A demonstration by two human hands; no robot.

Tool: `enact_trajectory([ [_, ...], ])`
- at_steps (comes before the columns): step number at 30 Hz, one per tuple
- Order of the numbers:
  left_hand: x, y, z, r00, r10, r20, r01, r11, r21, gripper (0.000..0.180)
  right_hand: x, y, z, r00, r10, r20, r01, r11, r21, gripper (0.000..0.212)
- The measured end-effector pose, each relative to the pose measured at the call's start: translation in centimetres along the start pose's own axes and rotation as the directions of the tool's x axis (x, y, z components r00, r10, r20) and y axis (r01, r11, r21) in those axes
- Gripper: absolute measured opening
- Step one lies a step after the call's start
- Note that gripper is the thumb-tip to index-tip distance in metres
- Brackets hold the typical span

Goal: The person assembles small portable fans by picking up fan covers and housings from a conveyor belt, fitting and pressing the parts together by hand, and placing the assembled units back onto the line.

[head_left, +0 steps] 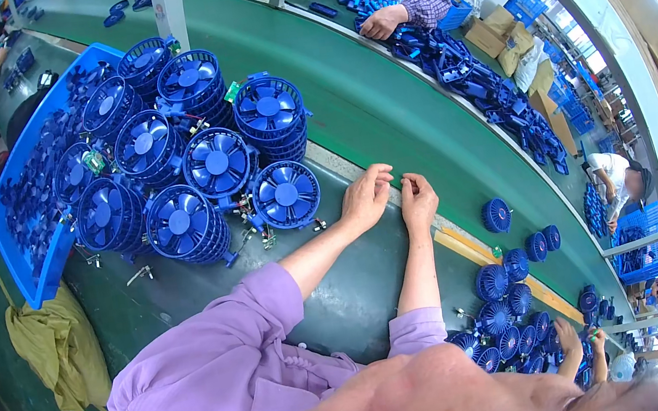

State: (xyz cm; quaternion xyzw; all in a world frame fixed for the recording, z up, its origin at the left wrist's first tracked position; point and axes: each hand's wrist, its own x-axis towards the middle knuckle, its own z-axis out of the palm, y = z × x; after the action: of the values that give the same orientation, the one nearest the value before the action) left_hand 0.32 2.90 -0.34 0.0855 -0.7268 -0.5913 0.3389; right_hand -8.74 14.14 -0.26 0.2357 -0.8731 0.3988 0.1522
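Observation:
My left hand [368, 198] is over the near edge of the green belt, thumb and bent fingers a little apart, with nothing visible between them. Close beside it, my right hand [420, 202] has its fingers curled together, back turned up; whatever they may hold is hidden. Left of my hands, blue fan units [286, 195] with round cage housings stand on the dark green table [333, 290] in several stacks. Small wires and green circuit boards [232, 92] stick out from some of them.
A blue bin [63, 245] of small blue parts stands far left. Single fans [496, 215] sit on the green conveyor belt [383, 112]; more crowd the lower right, near another person's hand [568, 337]. Across the belt, a person in purple handles blue parts [463, 75]. A metal post [169, 12] rises behind the stacks.

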Motion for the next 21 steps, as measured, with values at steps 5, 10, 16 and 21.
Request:
enact_trajectory([
  [5, 0.01, -0.05, 0.09, 1.0, 0.009, -0.005, -0.009, 1.0, 0.0, 0.032, 0.0, 0.54, 0.23, 1.0, -0.015, -0.013, 0.015, 1.0, 0.0, 0.012],
  [10, -0.02, -0.09, 0.1, 1.0, 0.011, -0.004, -0.011, 1.0, -0.005, 0.032, 0.0, 0.64, 0.23, 1.0, -0.028, -0.014, 0.028, 1.0, 0.001, 0.012],
  [16, -0.02, -0.11, 0.17, 1.0, 0.006, -0.01, -0.006, 1.0, -0.016, 0.031, 0.04, 0.7, 0.22, 1.0, -0.027, -0.008, 0.026, 0.999, -0.019, 0.012],
  [21, 0.0, -0.21, 0.19, 1.0, 0.002, -0.009, -0.002, 1.0, -0.018, 0.031, 0.01, 0.63, 0.3, 0.999, -0.027, -0.021, 0.027, 1.0, -0.003, 0.012],
])
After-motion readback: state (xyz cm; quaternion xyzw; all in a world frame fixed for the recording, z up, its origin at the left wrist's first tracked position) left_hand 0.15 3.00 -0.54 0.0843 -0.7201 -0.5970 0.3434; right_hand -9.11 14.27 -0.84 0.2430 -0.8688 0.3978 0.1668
